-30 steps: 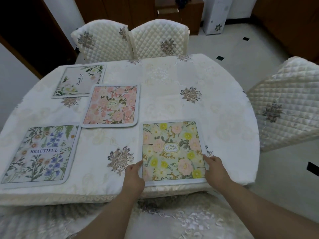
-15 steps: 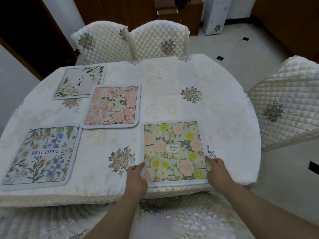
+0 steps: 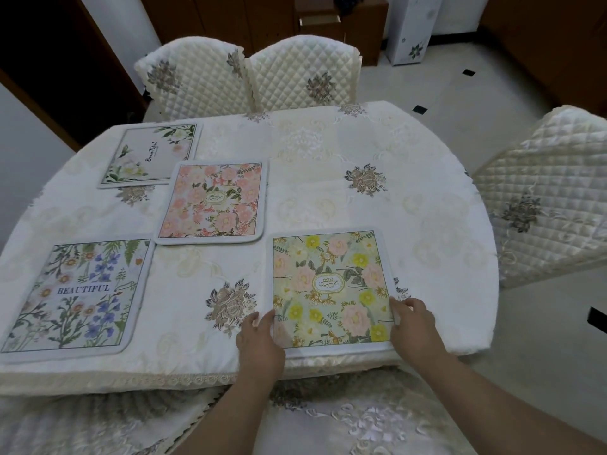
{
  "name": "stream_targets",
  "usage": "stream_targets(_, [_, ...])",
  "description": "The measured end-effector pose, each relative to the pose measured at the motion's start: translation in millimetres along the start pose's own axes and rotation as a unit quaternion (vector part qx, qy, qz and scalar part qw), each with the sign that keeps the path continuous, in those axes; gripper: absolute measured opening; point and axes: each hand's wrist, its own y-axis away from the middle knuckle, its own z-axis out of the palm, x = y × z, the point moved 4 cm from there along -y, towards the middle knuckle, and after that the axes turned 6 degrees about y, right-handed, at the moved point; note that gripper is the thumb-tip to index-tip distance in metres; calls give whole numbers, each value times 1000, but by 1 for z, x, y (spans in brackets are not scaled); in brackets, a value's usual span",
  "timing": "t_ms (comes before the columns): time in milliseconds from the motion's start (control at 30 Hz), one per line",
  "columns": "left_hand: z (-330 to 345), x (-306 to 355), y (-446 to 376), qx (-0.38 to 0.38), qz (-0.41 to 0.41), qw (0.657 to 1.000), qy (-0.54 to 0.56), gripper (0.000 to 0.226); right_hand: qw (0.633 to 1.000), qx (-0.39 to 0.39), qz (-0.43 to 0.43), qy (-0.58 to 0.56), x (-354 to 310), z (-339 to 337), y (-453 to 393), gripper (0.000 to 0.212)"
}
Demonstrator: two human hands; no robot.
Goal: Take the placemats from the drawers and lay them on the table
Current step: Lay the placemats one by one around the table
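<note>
A yellow and green floral placemat [image 3: 331, 287] marked GARDEN lies flat at the near edge of the table [image 3: 328, 152]. My left hand [image 3: 259, 339] holds its lower left edge between thumb and fingers. My right hand [image 3: 415, 326] grips its lower right edge with curled fingers. A pink floral placemat [image 3: 213, 201] lies towards the middle of the table. A blue-flowered mat [image 3: 78, 293] marked BEAUTIFUL lies at the near left. A pale mat with white flowers [image 3: 151, 154] lies at the far left.
The round table wears a cream embroidered cloth. Two quilted chairs [image 3: 249, 77] stand at its far side and another quilted chair [image 3: 545, 195] at the right. A cloth-covered seat [image 3: 328, 421] is right below my arms. Wooden cabinets [image 3: 341, 18] line the back wall.
The view has shifted slightly. Both hands stay on the yellow and green placemat's lower edges, and the mat sits almost where it was.
</note>
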Motion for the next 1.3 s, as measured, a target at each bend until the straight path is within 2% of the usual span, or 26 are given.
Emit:
stream_targets(67, [2,12,7,9,43,995,-95,84,998,14,-29,45,-14,-3,6,62])
stream_targets(133, [15,26,14,-20,135,979,-152,84,990,10,-118,83,-36,0,15,59])
stream_targets(200, [34,38,20,-81,218,954,-191,74,973,-32,-204,99,-60,13,25,60])
stream_targets(267, [55,44,24,-147,248,934,-213,64,960,-96,-238,110,-74,33,35,63])
stream_targets(333, [68,44,27,-182,247,922,-235,69,952,-135,-244,128,-76,49,43,66])
stream_targets(400, [71,37,26,-185,242,917,-259,68,948,-142,-243,150,-70,57,48,66])
stream_targets(467, [68,28,23,-173,242,916,-269,60,944,-139,-251,162,-60,57,49,64])
stream_targets(800, [30,-14,9,-131,205,934,-262,59,955,-125,-215,158,-6,42,34,60])
stream_targets(1067, [32,-17,10,-103,208,939,-254,60,976,-49,-169,127,8,30,27,64])
stream_targets(1233, [24,15,-17,-55,194,953,-224,63,987,44,-140,59,-32,-7,2,42])
stream_targets(1300, [23,36,-37,-55,201,954,-216,64,986,36,-160,41,-57,-11,-16,43])
